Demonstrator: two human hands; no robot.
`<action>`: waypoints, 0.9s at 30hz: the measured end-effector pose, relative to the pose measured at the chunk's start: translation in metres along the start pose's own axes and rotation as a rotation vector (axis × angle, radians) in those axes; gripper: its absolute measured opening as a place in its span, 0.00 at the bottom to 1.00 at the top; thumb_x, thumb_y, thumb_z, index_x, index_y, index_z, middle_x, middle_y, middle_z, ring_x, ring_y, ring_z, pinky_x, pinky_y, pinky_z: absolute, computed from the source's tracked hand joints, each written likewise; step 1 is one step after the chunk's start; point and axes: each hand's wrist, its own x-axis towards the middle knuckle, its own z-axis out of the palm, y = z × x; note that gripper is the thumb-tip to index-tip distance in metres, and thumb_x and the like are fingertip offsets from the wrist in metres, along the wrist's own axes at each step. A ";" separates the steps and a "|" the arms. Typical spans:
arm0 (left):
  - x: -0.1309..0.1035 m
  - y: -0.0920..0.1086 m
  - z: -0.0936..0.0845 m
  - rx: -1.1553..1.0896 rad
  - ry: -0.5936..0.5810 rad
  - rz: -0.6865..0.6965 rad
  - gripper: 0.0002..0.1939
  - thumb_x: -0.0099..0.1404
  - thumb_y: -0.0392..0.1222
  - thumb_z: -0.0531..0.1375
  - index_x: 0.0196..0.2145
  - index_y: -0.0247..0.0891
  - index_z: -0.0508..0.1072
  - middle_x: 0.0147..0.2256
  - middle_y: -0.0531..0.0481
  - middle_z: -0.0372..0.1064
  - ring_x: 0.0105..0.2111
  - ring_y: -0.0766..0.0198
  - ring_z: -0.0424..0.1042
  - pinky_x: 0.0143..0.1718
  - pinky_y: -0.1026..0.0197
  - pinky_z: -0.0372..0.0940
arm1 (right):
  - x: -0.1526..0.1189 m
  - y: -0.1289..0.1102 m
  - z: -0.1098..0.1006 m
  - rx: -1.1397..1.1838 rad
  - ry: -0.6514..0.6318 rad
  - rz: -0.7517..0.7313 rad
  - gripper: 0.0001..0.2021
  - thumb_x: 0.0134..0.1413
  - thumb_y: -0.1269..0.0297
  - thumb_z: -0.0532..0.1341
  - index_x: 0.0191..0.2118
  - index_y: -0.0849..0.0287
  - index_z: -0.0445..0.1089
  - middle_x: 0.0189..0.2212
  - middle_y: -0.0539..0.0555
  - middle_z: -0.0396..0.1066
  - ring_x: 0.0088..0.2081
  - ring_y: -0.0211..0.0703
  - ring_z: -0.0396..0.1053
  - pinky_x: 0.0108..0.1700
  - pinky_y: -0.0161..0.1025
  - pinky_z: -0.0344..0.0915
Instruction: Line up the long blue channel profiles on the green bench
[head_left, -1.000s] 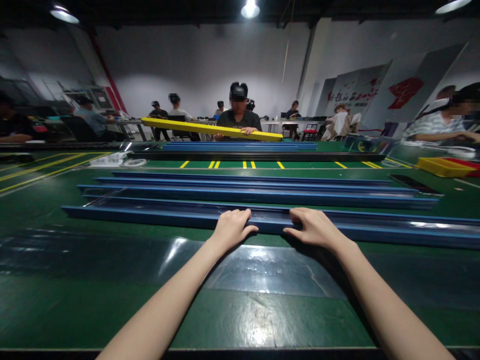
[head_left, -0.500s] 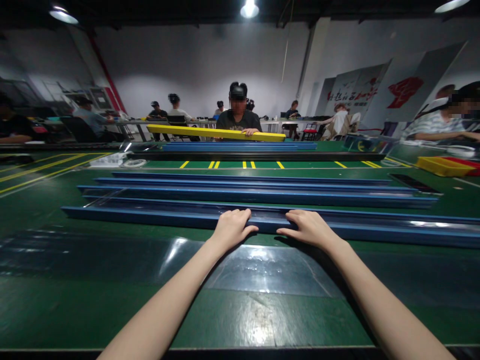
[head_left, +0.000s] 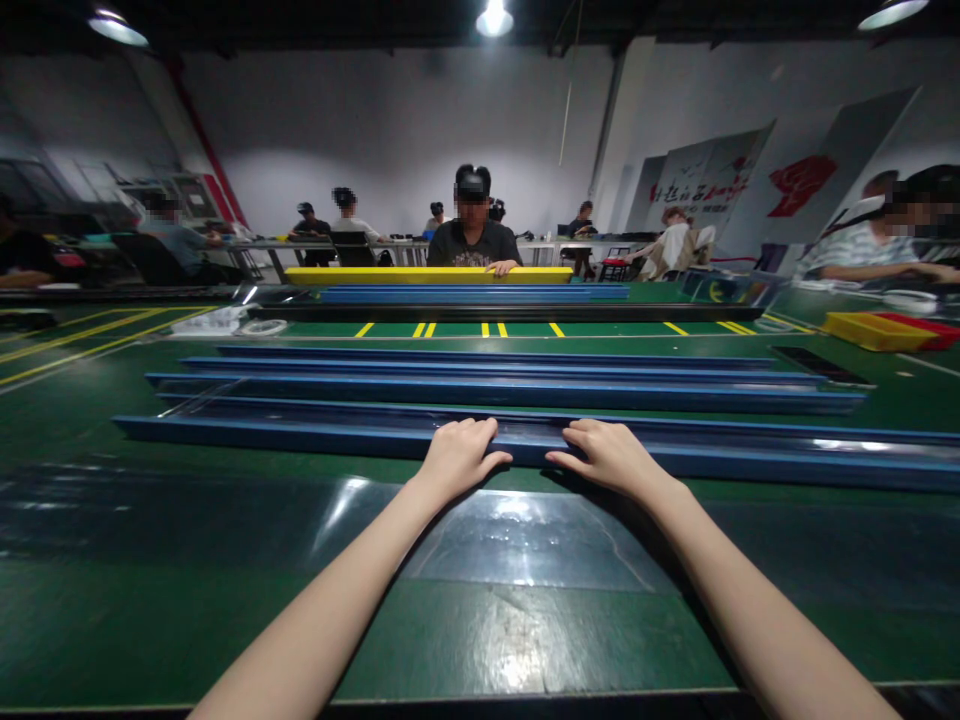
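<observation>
A long blue channel (head_left: 270,430) lies across the green table, nearest to me of several. My left hand (head_left: 463,455) grips its near wall, thumb on the front face and fingers bent over the top edge. Just to the right, my right hand (head_left: 604,455) grips the same wall in the same way, with a small gap between the two thumbs. A clear plastic strip (head_left: 525,540) lies flat on the table under my forearms. Another blue channel (head_left: 525,388) rests behind the held one.
Beyond the channels lies a long black bar (head_left: 487,313). Across the table a person (head_left: 474,235) has a hand on a yellow bar (head_left: 427,275). A phone-like dark slab (head_left: 821,366) and a yellow tray (head_left: 874,331) are at the right.
The person opposite has lowered the yellow bar, which now lies level. The view has shifted slightly; my hands keep the same hold on the channel.
</observation>
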 end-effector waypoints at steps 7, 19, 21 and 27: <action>0.000 0.000 -0.001 0.003 -0.003 -0.001 0.16 0.59 0.55 0.52 0.33 0.38 0.63 0.30 0.49 0.68 0.32 0.61 0.67 0.31 0.63 0.57 | 0.004 -0.013 0.004 -0.032 0.032 0.018 0.21 0.56 0.50 0.44 0.29 0.60 0.66 0.28 0.55 0.69 0.32 0.40 0.66 0.28 0.35 0.49; -0.001 -0.001 0.000 0.029 0.025 0.024 0.16 0.59 0.55 0.52 0.33 0.38 0.62 0.30 0.50 0.68 0.31 0.61 0.67 0.30 0.63 0.57 | 0.003 -0.012 0.004 -0.036 0.041 0.003 0.21 0.57 0.51 0.43 0.29 0.59 0.65 0.28 0.54 0.69 0.32 0.39 0.66 0.27 0.35 0.48; 0.000 -0.001 0.000 0.030 0.027 0.027 0.16 0.59 0.55 0.51 0.33 0.38 0.62 0.30 0.50 0.68 0.31 0.61 0.67 0.30 0.63 0.57 | 0.003 -0.013 0.004 -0.037 0.040 0.004 0.21 0.57 0.51 0.43 0.29 0.59 0.65 0.28 0.53 0.69 0.32 0.39 0.66 0.27 0.35 0.48; 0.000 -0.001 0.001 0.034 0.028 0.030 0.17 0.59 0.56 0.51 0.32 0.38 0.62 0.30 0.50 0.68 0.31 0.62 0.67 0.30 0.64 0.57 | 0.004 -0.013 0.004 -0.037 0.041 0.005 0.21 0.57 0.51 0.43 0.29 0.59 0.65 0.28 0.53 0.68 0.31 0.39 0.66 0.27 0.34 0.48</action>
